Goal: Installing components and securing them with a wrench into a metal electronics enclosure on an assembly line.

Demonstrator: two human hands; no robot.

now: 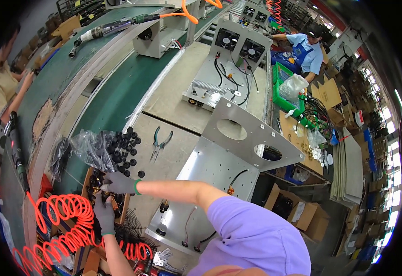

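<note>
Both my hands wear grey gloves and meet over a cardboard box (126, 205) of small dark and brass-coloured parts, left of the metal panel. My right hand (121, 183) reaches across from the right, its fingers closed at the box's far part. Just nearer, my left hand (104, 215) comes up from the lower edge with its fingers drawn together. What the fingertips hold is too small to make out. Beside the hands lie black round rubber-like caps (126, 149), a clear plastic bag (90, 147) and pliers (160, 143) with teal handles.
A bent sheet-metal chassis (210, 170) lies right of my arms; another with two fans (227, 38) stands beyond. Orange coiled hose (67, 209) fills the lower left. Green bins (281, 99) stand near a co-worker in blue (304, 55); another person (3, 87) works at far left.
</note>
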